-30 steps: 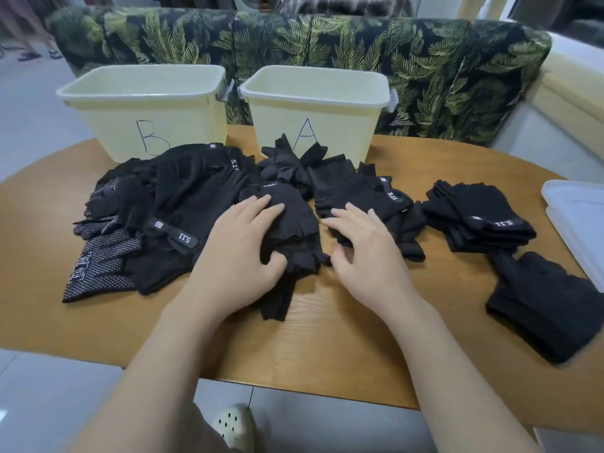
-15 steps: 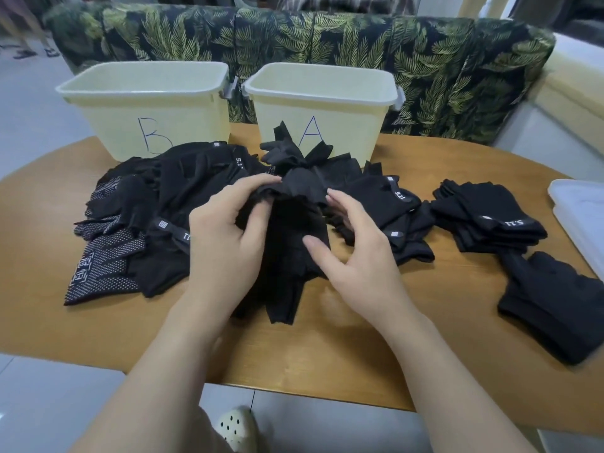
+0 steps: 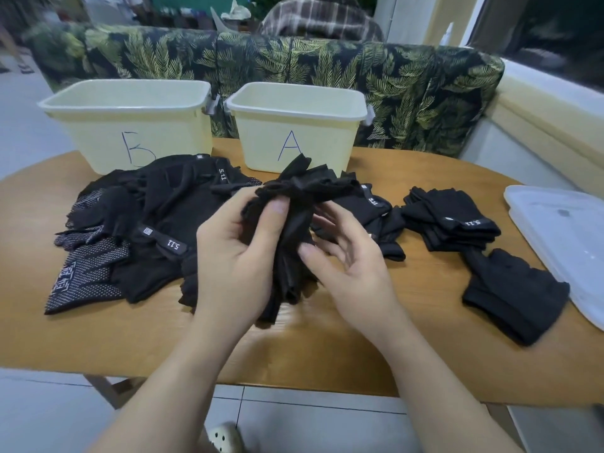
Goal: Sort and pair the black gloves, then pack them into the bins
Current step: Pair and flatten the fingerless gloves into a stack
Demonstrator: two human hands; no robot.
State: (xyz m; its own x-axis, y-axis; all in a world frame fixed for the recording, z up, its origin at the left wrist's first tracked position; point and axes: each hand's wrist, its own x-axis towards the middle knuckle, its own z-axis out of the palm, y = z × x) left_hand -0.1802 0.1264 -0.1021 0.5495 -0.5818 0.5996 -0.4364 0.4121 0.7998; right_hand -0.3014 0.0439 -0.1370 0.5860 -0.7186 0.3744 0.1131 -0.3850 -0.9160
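Bare to the elbow, both sides.
No sleeves, rings, watch or bands on left hand (image 3: pixel 233 256) or right hand (image 3: pixel 351 259); nails short and unpainted; below the left forearm, a pale clog-type shoe (image 3: pixel 225 438) (round holes on top).

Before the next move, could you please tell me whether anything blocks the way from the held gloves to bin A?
Nothing visible does: bin A stands open right behind the gloves held in both hands.
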